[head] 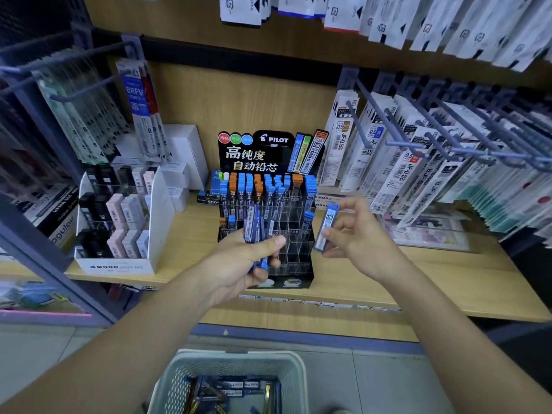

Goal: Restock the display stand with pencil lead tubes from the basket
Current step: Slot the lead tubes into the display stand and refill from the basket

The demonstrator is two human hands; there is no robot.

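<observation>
Right hand holds "HB" tube before "PILOT" stand.

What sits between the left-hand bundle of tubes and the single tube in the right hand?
In the head view, only the display stand shows between the bundle and the single tube: its clear, mostly empty front slots, behind the gap.

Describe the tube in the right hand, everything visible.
The tube is a slim flat case with a blue cap and blue base and a clear-looking middle with dark print, "HB" legible near the top. It looks like plastic. It is closed as far as can be seen, and slightly blurred. The right hand pinches it between thumb and fingers, upright with the top tilted right. It hangs in the air just right of the stand, near the empty clear slots, not yet in one. Only the hand touches it.
</observation>
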